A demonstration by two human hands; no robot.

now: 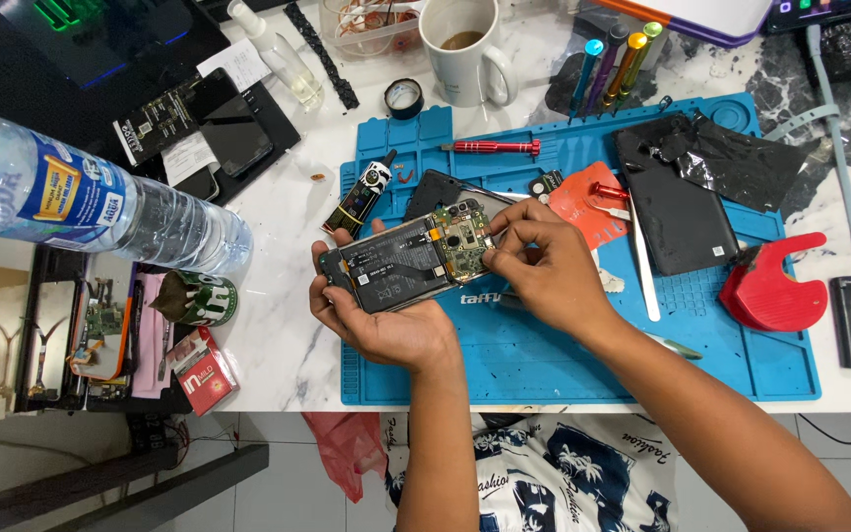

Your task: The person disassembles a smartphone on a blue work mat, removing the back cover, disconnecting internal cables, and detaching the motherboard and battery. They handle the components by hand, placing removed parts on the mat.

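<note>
Opened smartphone [401, 264] cradled in left hand [378, 320] over blue mat [544, 365]; right hand [544, 271] pinches, apparently, its circuit board [463, 246]. A slip could tear connectors.

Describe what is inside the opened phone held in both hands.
Inside the opened phone, a black battery and a green circuit board show. The right hand covers the board's right edge; the left hand hides the underside.

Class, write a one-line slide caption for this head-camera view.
Left hand cradles an opened phone while right hand works at its circuit board above a blue repair mat.
</note>
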